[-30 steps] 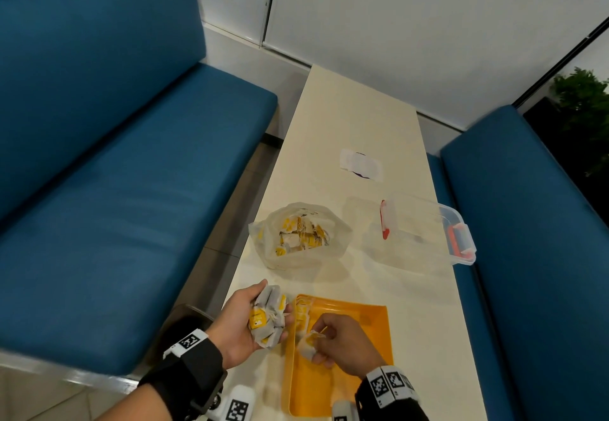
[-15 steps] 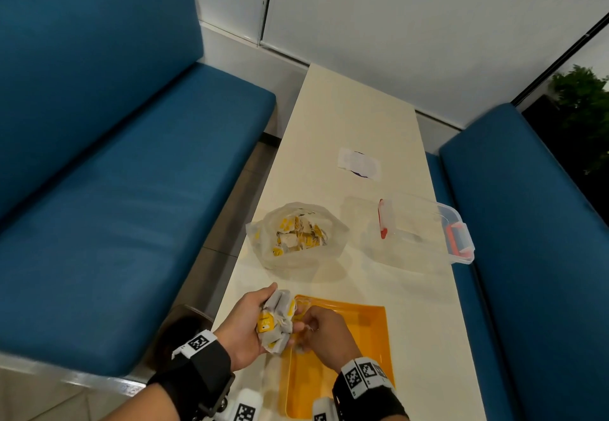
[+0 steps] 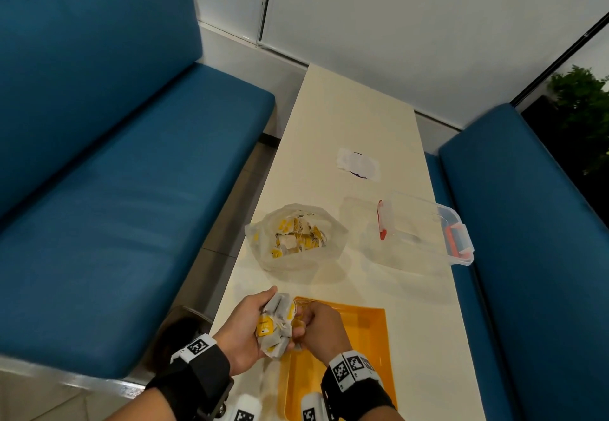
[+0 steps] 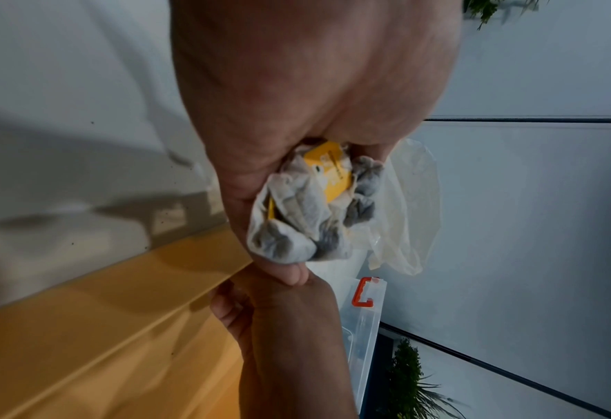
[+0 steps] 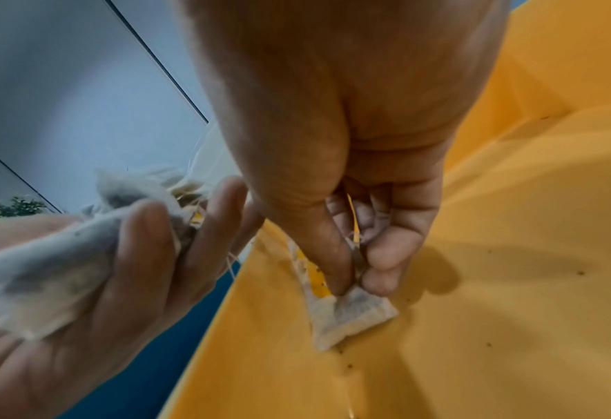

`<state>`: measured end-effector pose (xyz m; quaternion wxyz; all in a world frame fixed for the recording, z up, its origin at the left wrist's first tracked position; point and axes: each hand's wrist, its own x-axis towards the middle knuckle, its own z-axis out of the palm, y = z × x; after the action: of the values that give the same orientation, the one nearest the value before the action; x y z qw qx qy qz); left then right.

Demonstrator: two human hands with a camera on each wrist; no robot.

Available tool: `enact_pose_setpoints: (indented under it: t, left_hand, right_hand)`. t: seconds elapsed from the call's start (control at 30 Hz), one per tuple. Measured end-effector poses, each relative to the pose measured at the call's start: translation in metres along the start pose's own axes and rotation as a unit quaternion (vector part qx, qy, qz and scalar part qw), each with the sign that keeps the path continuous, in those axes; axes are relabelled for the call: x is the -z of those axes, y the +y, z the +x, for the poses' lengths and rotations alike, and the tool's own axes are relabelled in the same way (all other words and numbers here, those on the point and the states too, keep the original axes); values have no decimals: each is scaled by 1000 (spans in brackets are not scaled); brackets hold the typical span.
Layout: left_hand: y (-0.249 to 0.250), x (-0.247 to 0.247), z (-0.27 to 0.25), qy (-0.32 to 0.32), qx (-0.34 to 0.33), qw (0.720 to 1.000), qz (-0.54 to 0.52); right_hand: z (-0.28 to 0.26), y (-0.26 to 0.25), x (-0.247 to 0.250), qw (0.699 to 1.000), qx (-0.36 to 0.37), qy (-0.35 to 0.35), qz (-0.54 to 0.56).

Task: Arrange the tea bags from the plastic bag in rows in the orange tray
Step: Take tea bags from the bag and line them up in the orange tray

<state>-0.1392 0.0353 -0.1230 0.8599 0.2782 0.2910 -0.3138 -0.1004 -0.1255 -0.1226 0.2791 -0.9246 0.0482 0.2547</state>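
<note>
The person is standing at the near end of a long cream table (image 3: 349, 124) with blue bench seats (image 3: 99, 190) on both sides. The left hand (image 3: 245, 325) is gripping a crumpled bunch of tea bags (image 3: 275, 325), fingers curled round it, just outside the left rim of the orange tray (image 3: 372, 348); yellow tags are showing among the grey-white sachets. The right hand (image 3: 321, 328) is reaching over the tray's far left corner, thumb and forefinger pinching a single tea bag (image 5: 350, 314) that is touching the tray floor close to the left wall. Its string appears to be running up through the fingers (image 5: 379, 272). The two hands are touching each other at the fingertips.

Further along the table, near its left edge, the plastic bag (image 3: 296, 239) is sitting open with more tea bags piled inside. To its right, by the right edge, a clear plastic box with red latches (image 3: 425, 232) is sitting on the table. Beyond both, a small white paper with a dark mark (image 3: 357, 165) is lying flat. A green plant (image 3: 583, 117) is showing in the far right corner of the room.
</note>
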Motion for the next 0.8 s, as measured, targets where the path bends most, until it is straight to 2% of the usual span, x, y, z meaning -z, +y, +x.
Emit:
enact_pose_setpoints:
  t: [0.2,0.27,0.3,0.37,0.43,0.5,0.57,0.67,0.8]
  left_hand:
    - [3,-2,-4,3,0,1000,-3]
    - [5,-1,-4,14,-3,1000,-11]
    - [6,0,-3,20,-5,1000,-14]
    - [9,-1,-4,28,-15,999,-15]
    - [12,-4,-7,30,-22,999,-26]
    - [13,-7,-9,35,-35,999,-20]
    - [16,-9,-9,42,-45,998,1]
    - [19,-11,-12,46,-50,998,12]
    - [21,-12,-16,39,-40,998,-25]
  right_hand:
    - [-8,-5,7,999,-4,13,-45]
    - [-12,-8,16,997,10,45,-59]
    - [-15,-11,22,995,30,74,-53]
    - [-24,-19,32,985,126,119,-15]
    - [-36,-33,37,965,244,90,29]
    - [-46,-45,34,949,314,26,10]
    - [-47,-50,27,940,338,6,-38]
    - [-42,-50,20,940,331,19,-85]
    - [-41,-50,16,931,343,31,-119]
